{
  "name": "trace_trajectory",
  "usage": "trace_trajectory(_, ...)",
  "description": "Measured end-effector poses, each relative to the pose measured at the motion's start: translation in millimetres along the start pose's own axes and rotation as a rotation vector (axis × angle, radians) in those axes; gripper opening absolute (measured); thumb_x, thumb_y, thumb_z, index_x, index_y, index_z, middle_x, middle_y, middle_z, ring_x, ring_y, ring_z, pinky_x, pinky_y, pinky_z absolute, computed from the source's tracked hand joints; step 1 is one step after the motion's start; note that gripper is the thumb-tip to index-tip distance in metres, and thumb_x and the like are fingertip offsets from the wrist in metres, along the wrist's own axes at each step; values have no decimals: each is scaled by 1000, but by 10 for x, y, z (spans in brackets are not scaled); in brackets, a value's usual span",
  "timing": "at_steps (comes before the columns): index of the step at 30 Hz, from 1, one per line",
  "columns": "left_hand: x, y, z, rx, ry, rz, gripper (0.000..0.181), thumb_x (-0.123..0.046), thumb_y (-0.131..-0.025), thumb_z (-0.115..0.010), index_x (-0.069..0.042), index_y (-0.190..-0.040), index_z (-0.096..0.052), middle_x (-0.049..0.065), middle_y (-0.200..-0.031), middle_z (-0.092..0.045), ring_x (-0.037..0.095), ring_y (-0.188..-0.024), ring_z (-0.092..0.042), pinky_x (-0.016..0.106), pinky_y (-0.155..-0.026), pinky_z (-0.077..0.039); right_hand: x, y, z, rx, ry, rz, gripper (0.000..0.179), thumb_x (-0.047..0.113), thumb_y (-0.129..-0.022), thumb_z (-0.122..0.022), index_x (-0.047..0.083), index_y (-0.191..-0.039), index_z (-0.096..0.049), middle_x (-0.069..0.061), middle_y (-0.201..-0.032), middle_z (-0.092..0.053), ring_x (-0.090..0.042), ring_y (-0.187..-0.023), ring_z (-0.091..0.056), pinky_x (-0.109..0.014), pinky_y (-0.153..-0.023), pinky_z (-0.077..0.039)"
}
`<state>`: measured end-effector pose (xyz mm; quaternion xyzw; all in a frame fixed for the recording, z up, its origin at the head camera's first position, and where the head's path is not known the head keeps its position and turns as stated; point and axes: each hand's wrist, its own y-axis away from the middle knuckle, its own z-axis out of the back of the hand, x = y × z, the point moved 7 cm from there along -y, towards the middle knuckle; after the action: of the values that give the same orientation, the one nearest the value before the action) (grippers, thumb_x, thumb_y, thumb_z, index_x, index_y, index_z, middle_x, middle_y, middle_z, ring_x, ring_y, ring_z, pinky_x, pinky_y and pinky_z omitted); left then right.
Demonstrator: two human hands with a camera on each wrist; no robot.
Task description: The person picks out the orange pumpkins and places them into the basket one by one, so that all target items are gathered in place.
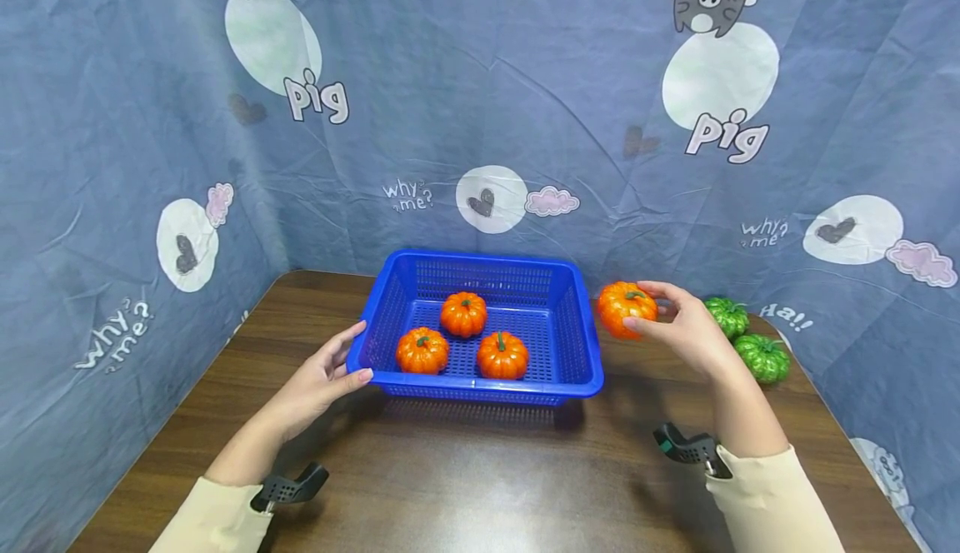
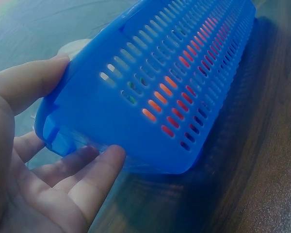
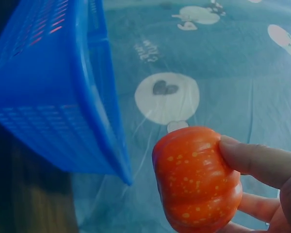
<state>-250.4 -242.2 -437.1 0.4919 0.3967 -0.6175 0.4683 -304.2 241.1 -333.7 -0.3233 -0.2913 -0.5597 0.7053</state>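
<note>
A blue plastic basket (image 1: pixel 480 384) with slotted walls stands on the table, and three small orange pumpkins lie inside: one at the back (image 1: pixel 463 315), one at front left (image 1: pixel 422 351) and one at front right (image 1: pixel 502 356). My left hand (image 1: pixel 322 378) holds the basket by its left front corner; in the left wrist view the thumb (image 2: pixel 43 77) lies along the rim with the other fingers below. To the right of the basket, my right hand (image 1: pixel 686 324) pinches another orange pumpkin (image 1: pixel 625 310) between thumb and fingers, raised and apart from the rim.
Two green pumpkins, one behind (image 1: pixel 726 317) and one in front (image 1: pixel 762 358), sit at the table's right side beyond my right forearm. A blue patterned cloth (image 1: pixel 480 103) hangs behind the brown wooden table (image 1: pixel 465 470) and along both sides.
</note>
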Motion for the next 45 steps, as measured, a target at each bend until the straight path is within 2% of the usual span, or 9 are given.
trace_trajectory(6, 8, 11, 5, -5, -11, 17, 76, -14, -99, -64, -11, -160, -19, 30, -156, -31, 47, -136, -43, 33, -99, -50, 111, -81, -81, 26, -17, 5, 68, 31, -89, -78, 4, -144, -50, -21, -141, -54, -37, -117, -60, -31, -83, -52)
trace_trajectory(16, -4, 4, -3, -4, 1, 5, 76, -14, -99, -64, -10, -160, -20, 31, -154, -33, 48, -135, -45, 32, -99, -51, 178, -293, -223, 77, -59, 2, 66, 27, -88, -79, 2, -143, -51, -27, -129, -61, -37, -112, -63, -29, -79, -54)
trace_trajectory(22, -11, 11, -1, -10, -13, 13, 75, -15, -99, -64, -11, -160, -20, 31, -154, -33, 47, -135, -45, 33, -99, -50, 201, -386, -311, 103, -97, 11, 65, 23, -88, -79, -1, -142, -51, -27, -136, -56, -41, -116, -61, -32, -82, -55)
trace_trajectory(28, -8, 8, -4, -12, -10, 9, 76, -14, -99, -65, -10, -160, -20, 32, -153, -34, 48, -135, -45, 31, -99, -51, 236, -487, -424, 134, -114, 28, 62, 18, -88, -78, -4, -140, -52, -27, -135, -56, -42, -115, -61, -31, -82, -56)
trace_trajectory(38, -14, 9, -12, -9, -14, 5, 76, -14, -98, -65, -10, -160, -20, 32, -153, -34, 48, -135, -45, 32, -99, -50, 272, -636, -590, 197, -70, 2, 64, 22, -89, -77, -3, -141, -50, -29, -140, -51, -47, -123, -55, -49, -97, -52)
trace_trajectory(45, -15, 11, -12, -2, 3, -8, 75, -13, -99, -64, -9, -159, -19, 32, -154, -33, 48, -136, -42, 29, -98, -51, 308, -739, -700, 225, -70, -13, 65, 23, -88, -77, -3, -141, -50, -27, -141, -51, -45, -123, -55, -50, -100, -50)
